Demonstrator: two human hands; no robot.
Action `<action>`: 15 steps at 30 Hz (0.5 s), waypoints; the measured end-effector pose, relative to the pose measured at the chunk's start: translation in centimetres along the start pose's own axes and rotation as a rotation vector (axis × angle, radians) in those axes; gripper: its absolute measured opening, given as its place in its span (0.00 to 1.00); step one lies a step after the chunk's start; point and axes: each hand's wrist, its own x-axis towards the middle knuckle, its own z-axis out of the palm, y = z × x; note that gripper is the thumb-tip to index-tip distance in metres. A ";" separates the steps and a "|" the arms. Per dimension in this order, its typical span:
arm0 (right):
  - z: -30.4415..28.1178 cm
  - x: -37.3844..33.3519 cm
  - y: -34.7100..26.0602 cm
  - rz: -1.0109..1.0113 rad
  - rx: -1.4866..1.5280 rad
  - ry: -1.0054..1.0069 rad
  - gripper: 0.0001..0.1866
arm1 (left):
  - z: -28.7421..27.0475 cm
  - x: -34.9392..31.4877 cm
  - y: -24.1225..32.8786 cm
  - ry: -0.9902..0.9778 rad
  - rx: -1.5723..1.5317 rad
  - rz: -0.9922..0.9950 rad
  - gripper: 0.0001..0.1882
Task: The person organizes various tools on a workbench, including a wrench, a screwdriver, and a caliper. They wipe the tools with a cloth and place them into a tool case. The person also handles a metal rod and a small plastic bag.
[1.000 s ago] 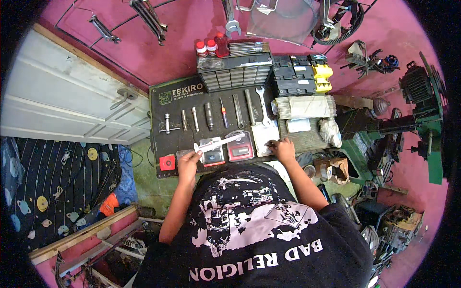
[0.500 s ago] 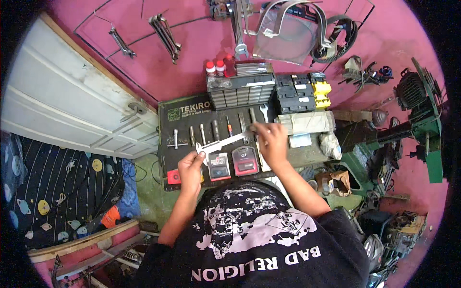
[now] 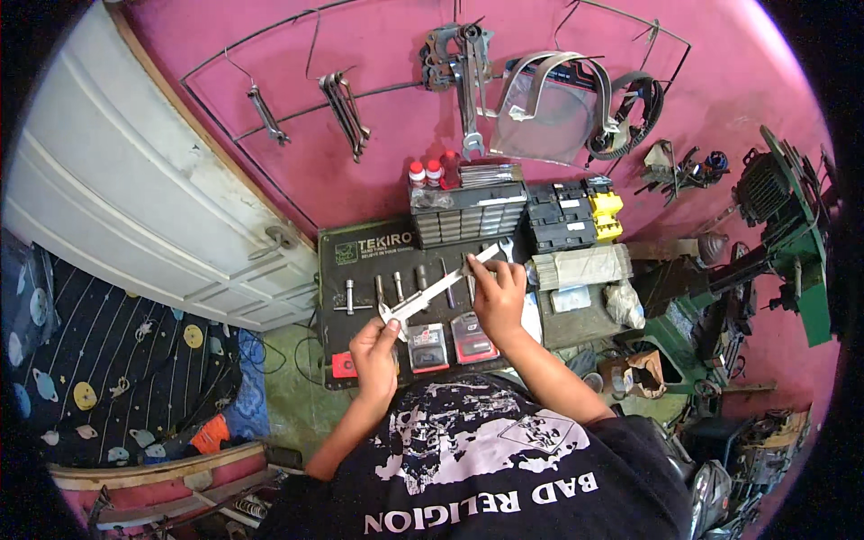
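A silver vernier caliper (image 3: 436, 292) is held slantwise above the workbench (image 3: 576, 331), its jaw end low and left, its beam rising to the right. My left hand (image 3: 376, 355) is closed around the jaw end, thumb on top. The fingers of my right hand (image 3: 500, 299) pinch the beam farther up, and the beam's tip sticks out past them. Beneath the caliper lie a T-handle wrench (image 3: 350, 296) and several sockets and slim tools. Two flat packs, one grey and red (image 3: 427, 349) and one red (image 3: 474, 340), lie nearest me.
At the bench's back stand a small-drawer cabinet (image 3: 470, 220), red-capped bottles (image 3: 425, 173) and black and yellow bins (image 3: 562, 216). Spanners (image 3: 345, 112) hang on the pink wall. A green machine (image 3: 805, 288) stands right, a white door (image 3: 153, 198) left.
The view has shifted, so bench and wall sit lower and farther right. My right fingers have gone from the beam's end to a grip lower along it, and the tip now shows beyond them.
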 end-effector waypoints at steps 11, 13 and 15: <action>-0.8 1.1 -1.2 -0.055 -0.048 0.111 0.29 | -1.4 -0.3 1.4 -0.045 -0.250 -0.130 0.08; -1.0 1.2 -0.8 -0.040 -0.025 0.148 0.30 | -1.2 -0.4 1.5 -0.078 -0.250 -0.075 0.08; -1.3 0.5 -2.8 -0.113 0.043 0.071 0.30 | -1.2 -0.4 1.1 -0.101 -0.254 -0.043 0.07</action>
